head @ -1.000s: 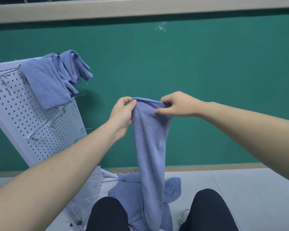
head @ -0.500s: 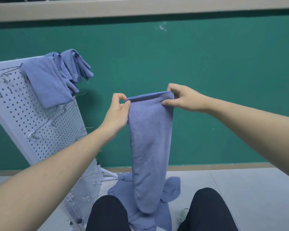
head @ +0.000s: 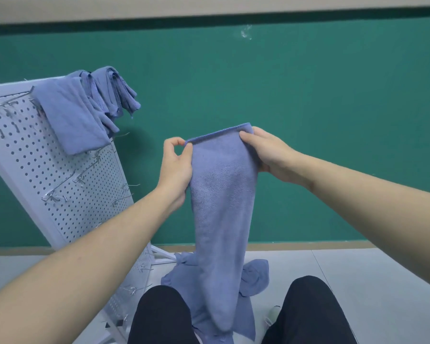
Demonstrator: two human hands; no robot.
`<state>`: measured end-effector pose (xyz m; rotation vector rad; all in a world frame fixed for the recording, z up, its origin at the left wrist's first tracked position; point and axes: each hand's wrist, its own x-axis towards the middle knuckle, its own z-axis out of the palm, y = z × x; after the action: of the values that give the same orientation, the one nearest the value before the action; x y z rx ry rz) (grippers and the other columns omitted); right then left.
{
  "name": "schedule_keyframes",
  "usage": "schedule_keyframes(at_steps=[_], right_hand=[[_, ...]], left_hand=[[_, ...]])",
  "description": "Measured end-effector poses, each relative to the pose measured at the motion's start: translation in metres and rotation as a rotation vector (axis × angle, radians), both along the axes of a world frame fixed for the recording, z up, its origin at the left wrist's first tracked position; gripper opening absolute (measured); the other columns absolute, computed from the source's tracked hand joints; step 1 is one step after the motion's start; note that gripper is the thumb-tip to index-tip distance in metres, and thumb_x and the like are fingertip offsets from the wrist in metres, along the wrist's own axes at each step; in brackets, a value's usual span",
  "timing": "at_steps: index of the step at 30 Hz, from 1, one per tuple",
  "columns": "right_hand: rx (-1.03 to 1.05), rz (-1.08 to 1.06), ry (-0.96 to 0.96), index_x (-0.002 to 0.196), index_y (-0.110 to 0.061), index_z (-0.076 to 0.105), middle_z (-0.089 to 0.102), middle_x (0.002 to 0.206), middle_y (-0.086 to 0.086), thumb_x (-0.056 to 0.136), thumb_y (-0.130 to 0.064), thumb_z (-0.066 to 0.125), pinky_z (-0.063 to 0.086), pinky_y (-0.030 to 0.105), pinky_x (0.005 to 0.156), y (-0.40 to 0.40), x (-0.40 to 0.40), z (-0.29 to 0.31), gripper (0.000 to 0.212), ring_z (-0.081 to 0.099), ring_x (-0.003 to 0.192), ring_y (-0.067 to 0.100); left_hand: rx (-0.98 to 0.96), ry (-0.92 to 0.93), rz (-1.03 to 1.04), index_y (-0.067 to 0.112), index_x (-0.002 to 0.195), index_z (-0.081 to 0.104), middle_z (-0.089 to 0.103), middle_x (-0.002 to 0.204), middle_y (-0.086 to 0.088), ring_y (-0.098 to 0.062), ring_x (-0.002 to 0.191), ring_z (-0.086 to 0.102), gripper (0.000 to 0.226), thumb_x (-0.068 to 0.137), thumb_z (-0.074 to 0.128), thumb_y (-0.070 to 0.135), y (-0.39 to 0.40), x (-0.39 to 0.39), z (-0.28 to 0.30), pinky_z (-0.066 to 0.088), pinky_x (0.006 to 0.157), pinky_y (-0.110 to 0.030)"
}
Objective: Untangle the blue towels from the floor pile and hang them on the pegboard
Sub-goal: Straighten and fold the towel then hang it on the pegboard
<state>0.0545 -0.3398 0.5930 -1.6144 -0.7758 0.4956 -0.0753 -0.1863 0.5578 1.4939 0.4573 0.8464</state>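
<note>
Between my hands, left hand (head: pixel 175 167) and right hand (head: pixel 266 152) pinch the towel (head: pixel 221 207) by its top corners. Its tail could snag the floor pile (head: pixel 255 276); my thin hold might slip.

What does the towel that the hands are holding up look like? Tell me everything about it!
The held towel is soft, fuzzy blue cloth with a stitched hem along its top edge. It hangs straight down like a long tube, narrowing at the bottom. The left hand pinches one top corner and the right hand grips the other. Its lower end dangles in front of the floor pile, between the person's knees.
</note>
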Motion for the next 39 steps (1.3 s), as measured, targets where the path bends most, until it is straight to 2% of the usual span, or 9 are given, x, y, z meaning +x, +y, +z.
schedule_keyframes(at_steps=[6, 11, 17, 20, 25, 30, 33, 35, 39], right_hand=[[0.020, -0.155, -0.176, 0.106, -0.014, 0.054, 0.056, 0.098, -0.006, 0.102, -0.042, 0.042, 0.046, 0.033, 0.082, 0.014, -0.007, -0.008, 0.031, 0.052, 0.087, 0.011], [-0.001, -0.171, -0.211, 0.107, -0.012, 0.056, 0.058, 0.097, -0.006, 0.102, -0.042, 0.044, 0.047, 0.033, 0.081, 0.011, -0.006, -0.007, 0.033, 0.053, 0.085, 0.011], [-0.040, -0.261, -0.427, 0.098, -0.008, 0.051, 0.055, 0.082, -0.001, 0.105, -0.040, 0.038, 0.047, 0.027, 0.052, 0.003, -0.008, -0.009, 0.035, 0.051, 0.063, 0.016], [-0.032, -0.263, -0.345, 0.088, -0.015, 0.047, 0.050, 0.077, -0.001, 0.105, -0.037, 0.037, 0.041, 0.022, 0.042, 0.005, -0.011, -0.005, 0.030, 0.045, 0.057, 0.016], [-0.023, -0.201, -0.068, 0.087, -0.017, 0.054, 0.051, 0.083, 0.005, 0.099, -0.037, 0.047, 0.042, 0.027, 0.058, 0.004, -0.002, 0.001, 0.024, 0.046, 0.070, 0.021], [0.026, -0.243, 0.060, 0.090, -0.020, 0.054, 0.047, 0.067, 0.001, 0.098, -0.038, 0.055, 0.040, 0.022, 0.050, 0.000, 0.003, -0.006, 0.020, 0.040, 0.053, 0.015], [0.022, -0.214, 0.146, 0.103, -0.013, 0.069, 0.074, 0.093, 0.004, 0.095, -0.051, 0.058, 0.056, 0.031, 0.077, -0.001, 0.001, -0.013, 0.041, 0.066, 0.077, 0.016], [-0.053, -0.100, 0.197, 0.118, -0.019, 0.070, 0.076, 0.111, 0.000, 0.087, -0.072, 0.053, 0.053, 0.037, 0.096, -0.005, -0.003, -0.018, 0.064, 0.071, 0.102, 0.016], [-0.131, 0.104, 0.209, 0.122, -0.026, 0.070, 0.073, 0.118, 0.001, 0.087, -0.082, 0.036, 0.048, 0.040, 0.100, -0.021, -0.010, -0.035, 0.075, 0.068, 0.105, 0.016]], left_hand=[[-0.637, 0.075, -0.420, 0.013, 0.103, 0.069, 0.074, 0.099, -0.008, -0.025, 0.086, 0.071, 0.031, 0.099, 0.055, 0.039, -0.011, -0.010, 0.001, 0.055, 0.079, -0.033], [-0.512, 0.026, -0.465, 0.010, 0.128, 0.063, 0.074, 0.115, -0.005, -0.018, 0.105, 0.071, 0.032, 0.102, 0.052, 0.026, -0.019, -0.009, -0.014, 0.053, 0.090, -0.036], [-0.293, -0.007, -0.186, 0.022, 0.117, 0.068, 0.076, 0.109, 0.003, -0.017, 0.103, 0.072, 0.021, 0.099, 0.060, 0.031, -0.015, -0.003, -0.012, 0.058, 0.084, -0.035], [-0.313, 0.059, -0.272, 0.019, 0.121, 0.068, 0.075, 0.113, 0.000, -0.021, 0.109, 0.070, 0.032, 0.097, 0.062, 0.040, -0.020, -0.004, -0.007, 0.055, 0.094, -0.037], [-0.367, 0.300, -0.603, 0.014, 0.111, 0.074, 0.075, 0.109, -0.004, -0.017, 0.093, 0.072, 0.032, 0.091, 0.064, 0.038, -0.030, -0.017, -0.010, 0.053, 0.088, -0.032], [-0.391, 0.092, -0.553, 0.007, 0.126, 0.065, 0.073, 0.115, -0.012, -0.023, 0.103, 0.070, 0.035, 0.093, 0.064, 0.021, -0.030, -0.013, -0.011, 0.056, 0.086, -0.033], [-0.418, 0.035, -0.479, 0.007, 0.128, 0.059, 0.073, 0.115, -0.014, -0.025, 0.103, 0.072, 0.033, 0.096, 0.062, 0.013, -0.033, -0.008, -0.012, 0.059, 0.077, -0.034], [-0.428, 0.030, -0.451, 0.009, 0.122, 0.060, 0.074, 0.111, -0.014, -0.025, 0.101, 0.073, 0.026, 0.097, 0.063, 0.015, -0.038, -0.006, -0.011, 0.060, 0.079, -0.036], [-0.434, -0.018, -0.373, 0.011, 0.118, 0.060, 0.075, 0.109, -0.012, -0.025, 0.100, 0.073, 0.020, 0.099, 0.062, 0.016, -0.041, -0.005, -0.007, 0.058, 0.087, -0.040]])
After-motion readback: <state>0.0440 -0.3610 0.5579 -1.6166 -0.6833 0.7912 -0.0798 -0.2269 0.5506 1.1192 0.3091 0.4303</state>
